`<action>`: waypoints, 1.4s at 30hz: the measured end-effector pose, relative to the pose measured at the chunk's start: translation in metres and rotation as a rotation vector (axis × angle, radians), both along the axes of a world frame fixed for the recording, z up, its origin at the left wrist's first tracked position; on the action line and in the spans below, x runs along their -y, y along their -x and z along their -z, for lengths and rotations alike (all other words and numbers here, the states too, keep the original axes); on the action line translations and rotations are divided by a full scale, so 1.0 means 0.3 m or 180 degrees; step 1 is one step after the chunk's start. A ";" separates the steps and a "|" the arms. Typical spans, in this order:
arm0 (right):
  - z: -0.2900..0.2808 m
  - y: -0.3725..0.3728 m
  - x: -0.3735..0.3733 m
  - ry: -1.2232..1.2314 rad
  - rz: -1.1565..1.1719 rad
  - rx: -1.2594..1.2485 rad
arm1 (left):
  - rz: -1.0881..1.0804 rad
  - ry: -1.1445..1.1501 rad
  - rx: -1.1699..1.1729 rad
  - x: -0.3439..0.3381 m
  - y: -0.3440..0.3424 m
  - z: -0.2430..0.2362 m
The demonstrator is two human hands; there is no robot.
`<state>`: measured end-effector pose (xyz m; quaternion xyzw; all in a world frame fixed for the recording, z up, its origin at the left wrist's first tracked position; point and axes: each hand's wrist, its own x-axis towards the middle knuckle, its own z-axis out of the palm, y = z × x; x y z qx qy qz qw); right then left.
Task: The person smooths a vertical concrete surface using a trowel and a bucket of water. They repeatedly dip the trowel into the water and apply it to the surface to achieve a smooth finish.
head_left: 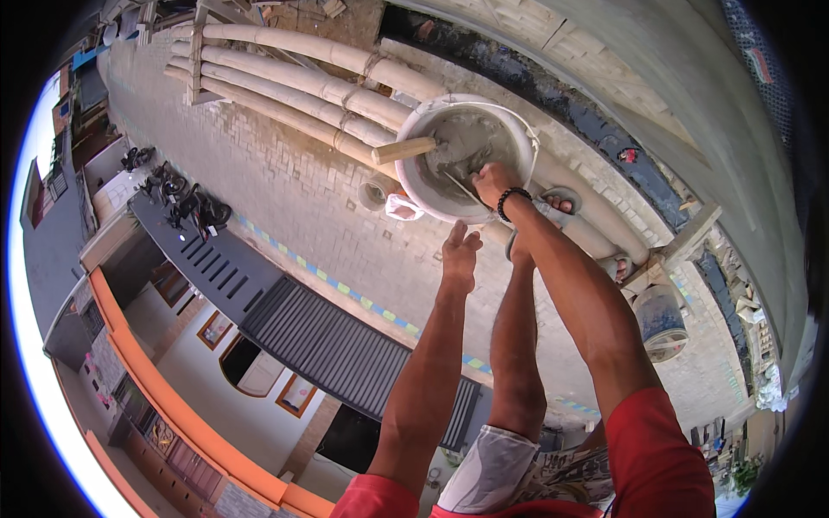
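Observation:
A whitish bucket (414, 192) of wet grey mortar (466, 138) stands on bamboo poles in front of me. Inside its rim my right hand (494, 183), with a dark beaded bracelet at the wrist, is closed round a tool that looks like a trowel (462, 186); its handle is hidden in my fist and its thin edge dips into the mortar. My left hand (462, 255) is just off the bucket's near side, fingers partly bent and apart, with nothing in it. A wooden piece (403, 150) sticks out over the bucket's left rim.
Several long bamboo poles (319, 85) run from far left to lower right, tied to wooden crosspieces. A small container (376, 192) and a white plastic bag (402, 207) lie left of the bucket. Another bucket (661, 319) is at right. Sandalled feet (561, 205) stand by the poles.

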<state>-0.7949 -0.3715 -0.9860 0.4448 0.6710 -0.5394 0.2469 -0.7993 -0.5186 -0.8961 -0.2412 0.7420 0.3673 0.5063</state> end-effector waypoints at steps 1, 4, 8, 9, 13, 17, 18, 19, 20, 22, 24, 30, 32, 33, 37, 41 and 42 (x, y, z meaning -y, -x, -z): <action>-0.035 0.007 -0.005 0.0136 -0.0009 -0.0071 | -0.0012 0.0020 0.0016 0.013 0.001 -0.003; -0.025 -0.013 -0.022 0.0341 0.0100 -0.0099 | 0.0055 -0.0005 0.0060 -0.010 0.007 0.002; -0.018 -0.025 -0.016 0.0365 0.0377 -0.0142 | 0.0083 0.0029 0.0077 -0.003 0.003 0.011; -0.024 -0.028 -0.013 0.0344 0.0351 -0.0202 | 0.0082 0.0046 0.0073 0.002 0.004 0.015; -0.036 -0.033 -0.012 0.0120 0.0188 -0.0589 | 0.0142 -0.0005 0.0054 0.028 0.008 0.030; -0.050 -0.035 -0.028 0.0460 0.0215 -0.0731 | 0.0219 0.0073 0.0107 0.014 0.017 0.020; -0.052 -0.038 -0.040 0.0617 0.0242 -0.0693 | 0.0198 0.0089 0.0117 0.009 0.018 0.016; -0.055 -0.043 -0.055 0.0773 0.0271 -0.0654 | 0.0204 0.0050 0.0126 0.003 0.017 0.012; -0.055 -0.053 -0.068 0.1336 0.0558 -0.0571 | 0.0195 0.0016 0.0118 0.013 0.015 0.012; -0.060 -0.087 -0.105 0.2453 0.1125 -0.0406 | 0.0235 -0.0050 -0.0022 0.053 0.009 0.008; -0.078 -0.148 -0.104 0.3190 0.1929 -0.0690 | 0.0356 -0.0137 -0.0254 0.109 -0.009 -0.001; -0.185 -0.500 -0.129 0.4481 0.3626 -0.1254 | 0.1934 0.0287 -0.0708 0.286 -0.012 -0.166; -0.257 -0.652 -0.149 0.4562 0.3921 -0.1656 | 0.2867 0.0285 -0.0838 0.267 -0.005 -0.257; -0.305 -0.719 -0.159 0.4555 0.3935 -0.2004 | 0.2922 0.0238 -0.0837 0.223 -0.017 -0.313; -0.540 -1.004 -0.234 0.3509 0.4179 -0.1441 | 0.3636 -0.0441 -0.0640 -0.069 -0.090 -0.587; -0.598 -1.315 -0.170 0.4306 0.5136 -0.1978 | 0.4329 -0.1819 -0.0459 -0.356 -0.254 -0.802; -0.537 -1.397 -0.103 0.4736 0.5567 -0.2091 | 0.4439 -0.2138 -0.0415 -0.417 -0.302 -0.846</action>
